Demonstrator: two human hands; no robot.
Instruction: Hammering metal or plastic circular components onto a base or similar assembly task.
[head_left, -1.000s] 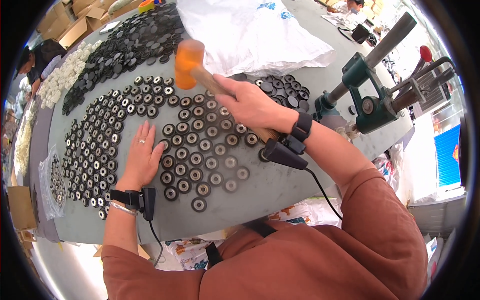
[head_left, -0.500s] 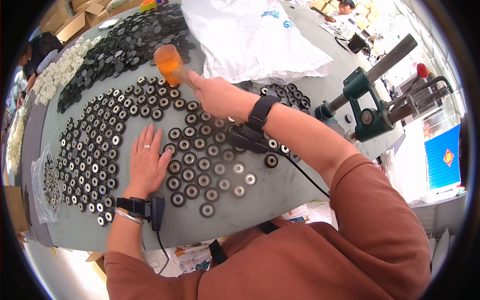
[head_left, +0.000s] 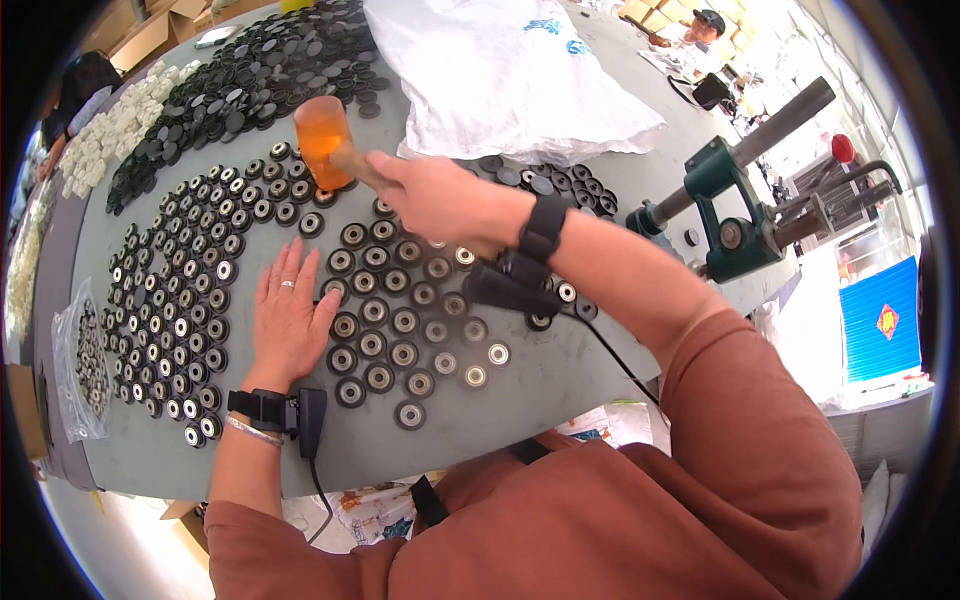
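Grey and crowded, the workshop desk [head_left: 560, 385] fills the head view, with a white woven sack [head_left: 500, 75] lying at its far edge and a green lever press [head_left: 735, 215] bolted at its right edge. Rows of small black round wheels with metal centres [head_left: 390, 320] cover the middle and left of the desk, and a loose heap of black discs [head_left: 250, 70] sits toward the far left corner beside a pile of white plastic pieces [head_left: 105, 135].

The right hand [head_left: 430, 195] is clenched around the wooden handle of an orange-headed mallet [head_left: 322, 130], whose head hangs just above the far rows of wheels. To strike well, the mallet face should probably come down flat and square on one wheel's centre, with the free fingers kept away from it. The right forearm reaches across the desk from the near right, wrist bent slightly down, a black wrist strap [head_left: 543, 228] around it. The left hand [head_left: 290, 315] holds nothing; it lies flat, palm down, fingers spread, between the left and middle groups of wheels, touching the nearest ones.
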